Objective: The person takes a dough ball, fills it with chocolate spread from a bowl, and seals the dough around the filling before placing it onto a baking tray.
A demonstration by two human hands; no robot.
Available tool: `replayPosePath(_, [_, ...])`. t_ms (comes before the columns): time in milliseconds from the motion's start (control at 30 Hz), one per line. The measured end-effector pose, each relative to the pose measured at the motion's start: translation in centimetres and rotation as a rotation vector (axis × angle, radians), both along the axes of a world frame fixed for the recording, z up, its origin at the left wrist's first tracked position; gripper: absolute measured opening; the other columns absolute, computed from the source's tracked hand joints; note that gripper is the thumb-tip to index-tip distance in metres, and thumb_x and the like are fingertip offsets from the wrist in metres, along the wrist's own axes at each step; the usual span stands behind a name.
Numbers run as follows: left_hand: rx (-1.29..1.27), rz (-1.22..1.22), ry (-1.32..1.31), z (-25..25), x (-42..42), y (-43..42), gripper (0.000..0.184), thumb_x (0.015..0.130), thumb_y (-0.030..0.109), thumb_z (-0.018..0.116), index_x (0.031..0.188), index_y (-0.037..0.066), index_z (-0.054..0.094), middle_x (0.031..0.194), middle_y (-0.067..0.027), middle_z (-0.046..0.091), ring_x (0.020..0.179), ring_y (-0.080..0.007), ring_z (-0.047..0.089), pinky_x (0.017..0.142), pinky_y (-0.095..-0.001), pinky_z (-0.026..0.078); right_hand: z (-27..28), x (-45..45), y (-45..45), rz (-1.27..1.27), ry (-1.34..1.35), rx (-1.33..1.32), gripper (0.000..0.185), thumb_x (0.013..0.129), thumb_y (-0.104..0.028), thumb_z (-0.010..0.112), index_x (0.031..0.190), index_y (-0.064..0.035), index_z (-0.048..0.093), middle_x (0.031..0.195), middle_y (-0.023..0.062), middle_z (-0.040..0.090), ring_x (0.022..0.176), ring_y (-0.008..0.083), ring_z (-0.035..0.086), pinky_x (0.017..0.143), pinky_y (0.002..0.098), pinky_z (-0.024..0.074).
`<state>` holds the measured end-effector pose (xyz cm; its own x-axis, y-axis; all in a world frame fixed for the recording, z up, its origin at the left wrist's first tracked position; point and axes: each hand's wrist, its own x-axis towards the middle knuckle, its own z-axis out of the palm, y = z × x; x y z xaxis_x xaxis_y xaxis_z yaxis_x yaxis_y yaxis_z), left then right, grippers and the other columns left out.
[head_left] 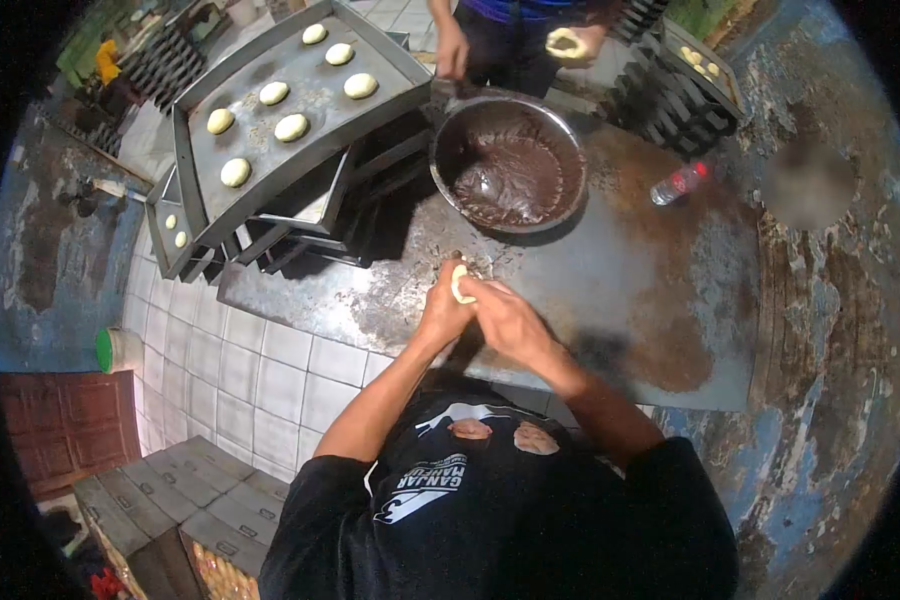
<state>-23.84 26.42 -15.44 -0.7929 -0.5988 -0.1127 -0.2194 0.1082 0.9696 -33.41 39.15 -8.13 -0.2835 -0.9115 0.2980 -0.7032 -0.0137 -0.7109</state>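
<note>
A pale piece of dough is pinched between my two hands over the near part of the metal table. My left hand is closed around its left side. Against its right side, the fingers of my right hand are closed, partly hiding the dough. Just beyond my hands stands a metal bowl of dark brown, chocolate-like paste. Smears and crumbs mark the tabletop near my fingers.
Stacked baking trays stand at left; the top tray holds several dough balls. A red-capped bottle lies right of the bowl. Across the table, another person's hand holds dough. Boxes sit lower left.
</note>
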Motion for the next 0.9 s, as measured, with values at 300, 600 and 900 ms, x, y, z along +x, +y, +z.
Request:
replayPosePath(300, [-0.02, 0.005, 0.22, 6.5, 1.9, 7.2, 0.035, 0.099, 0.03, 0.065, 0.113, -0.002, 0.073, 0.13, -0.0167, 0.067, 0.119, -0.0273, 0.064, 0.097, -0.0373, 0.051, -0.1, 2.6, 6.8, -0.493, -0.229, -0.056, 0.056, 0.087, -0.006, 0.074, 0.135, 0.0023, 0.047, 0.107, 0.0114, 0.071, 0.101, 0.0258, 0.069, 0.089, 0.0386, 0.0515])
replayPosePath(600, [-0.338, -0.331, -0.101, 12.2, 7.6, 8.4, 0.054, 0.087, 0.03, 0.076, 0.134, 0.007, 0.062, 0.105, -0.0239, 0.073, 0.099, -0.038, 0.072, 0.085, -0.0433, 0.054, 4.8, 3.8, 9.4, -0.001, -0.711, 0.05, 0.047, 0.091, -0.006, 0.072, 0.134, 0.0022, 0.053, 0.111, 0.0084, 0.068, 0.101, 0.0193, 0.066, 0.091, 0.0324, 0.0531])
replayPosePath(900, [0.675, -0.056, 0.347, 15.7, 11.0, 5.3, 0.067, 0.108, 0.058, 0.03, 0.156, 0.013, 0.042, 0.158, -0.0109, 0.043, 0.146, -0.0226, 0.038, 0.12, -0.0359, 0.027, 4.4, 10.6, 2.5, -0.112, -0.01, -0.536, 0.071, 0.082, -0.04, 0.083, 0.13, 0.0025, 0.053, 0.13, 0.0205, 0.056, 0.122, 0.0361, 0.055, 0.104, 0.0449, 0.0441])
